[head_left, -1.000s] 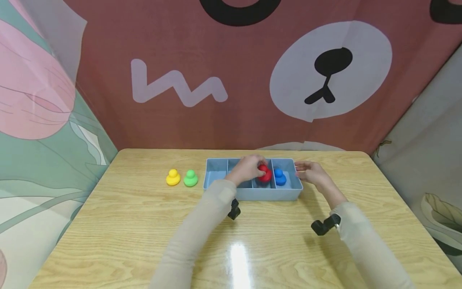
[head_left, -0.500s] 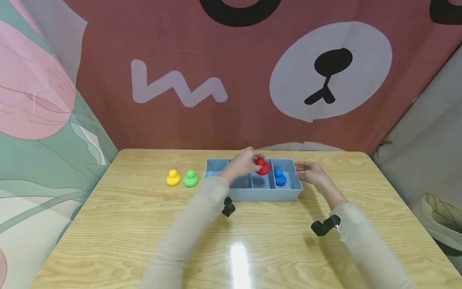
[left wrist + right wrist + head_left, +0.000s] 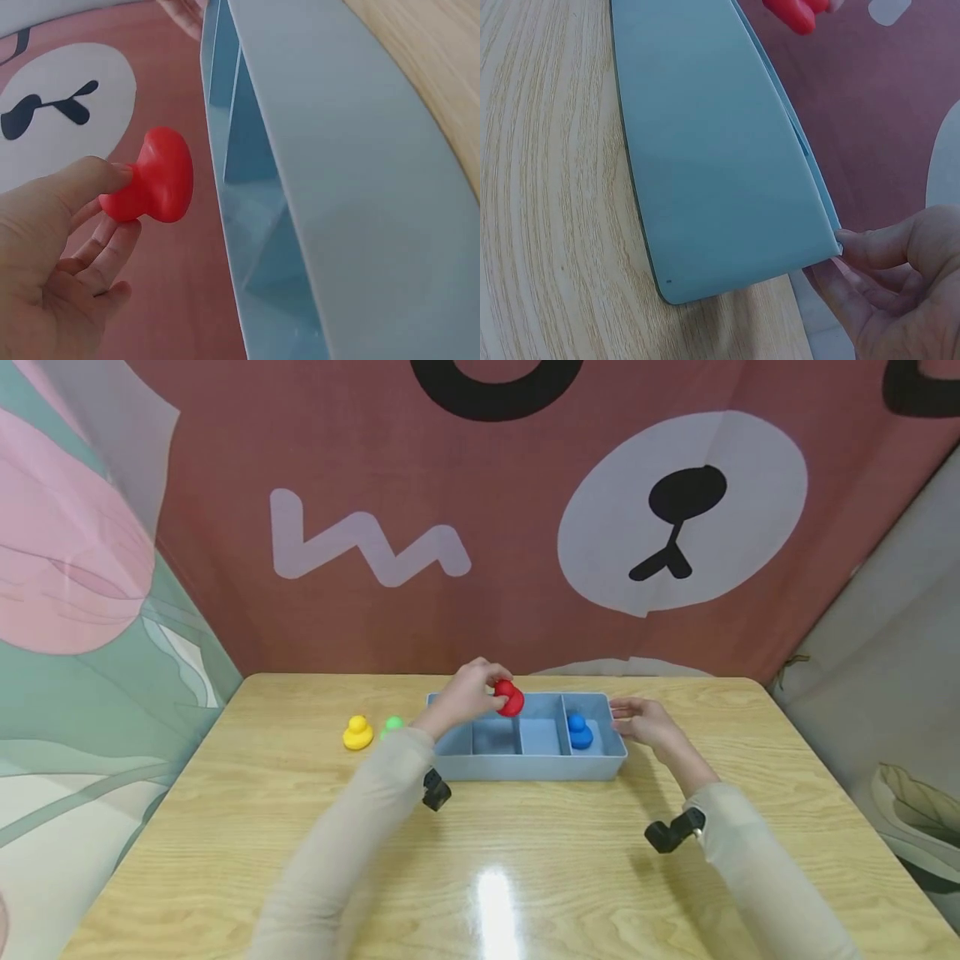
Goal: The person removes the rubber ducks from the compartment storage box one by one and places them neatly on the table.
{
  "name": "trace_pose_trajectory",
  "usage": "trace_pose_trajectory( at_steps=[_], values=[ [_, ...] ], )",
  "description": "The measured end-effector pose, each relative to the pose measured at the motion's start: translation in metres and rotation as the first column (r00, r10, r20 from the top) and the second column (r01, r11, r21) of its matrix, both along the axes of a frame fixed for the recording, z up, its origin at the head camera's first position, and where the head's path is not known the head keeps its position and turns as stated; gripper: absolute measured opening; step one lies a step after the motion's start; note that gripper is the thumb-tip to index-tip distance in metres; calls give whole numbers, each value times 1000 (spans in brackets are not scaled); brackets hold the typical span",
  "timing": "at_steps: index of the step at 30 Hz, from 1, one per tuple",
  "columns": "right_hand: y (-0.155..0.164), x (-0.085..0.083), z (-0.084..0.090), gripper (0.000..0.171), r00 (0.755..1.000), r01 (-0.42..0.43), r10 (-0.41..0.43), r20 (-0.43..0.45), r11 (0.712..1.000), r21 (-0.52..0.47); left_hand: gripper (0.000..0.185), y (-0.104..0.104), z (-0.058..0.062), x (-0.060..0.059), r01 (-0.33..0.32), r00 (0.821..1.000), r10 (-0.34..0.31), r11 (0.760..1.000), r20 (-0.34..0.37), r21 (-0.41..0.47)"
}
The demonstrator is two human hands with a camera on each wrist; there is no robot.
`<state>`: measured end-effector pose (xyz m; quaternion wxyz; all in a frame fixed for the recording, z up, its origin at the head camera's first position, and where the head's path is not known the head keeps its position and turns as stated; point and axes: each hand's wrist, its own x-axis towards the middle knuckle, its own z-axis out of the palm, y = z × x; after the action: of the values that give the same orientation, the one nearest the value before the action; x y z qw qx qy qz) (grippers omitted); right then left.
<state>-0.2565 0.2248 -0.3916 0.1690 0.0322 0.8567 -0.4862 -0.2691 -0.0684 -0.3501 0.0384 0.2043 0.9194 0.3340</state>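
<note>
Wooden table (image 3: 247,827) carries a blue divided tray (image 3: 525,767) toward its far edge, four compartments in a row. Right hand (image 3: 645,720) rests against the tray's right end, fingers straight and touching the corner, nothing held; the right wrist view confirms fingertips (image 3: 855,244) at the rim. Left hand (image 3: 465,692) is raised above the tray's rear wall, over the second compartment from the left, thumb and fingers pinching a red duck (image 3: 510,698) clear of the tray. Blue duck (image 3: 578,732) sits in the rightmost compartment. Yellow duck (image 3: 357,733) and green duck (image 3: 392,725) stand side by side on the table, left of the tray, the green one partly behind the left sleeve.
</note>
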Motion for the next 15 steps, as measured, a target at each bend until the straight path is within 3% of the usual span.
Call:
trace_pose_trajectory(
  at_steps=[9,15],
  values=[
    [-1,0,1,51,1000,9,-10,11,1000,4,35,-32,5,4,-37,998,37,999,-45,-4],
    [-2,1,2,52,1000,10,-10,12,1000,0,37,-54,7,9,-68,997,68,998,-21,-10]
  ],
)
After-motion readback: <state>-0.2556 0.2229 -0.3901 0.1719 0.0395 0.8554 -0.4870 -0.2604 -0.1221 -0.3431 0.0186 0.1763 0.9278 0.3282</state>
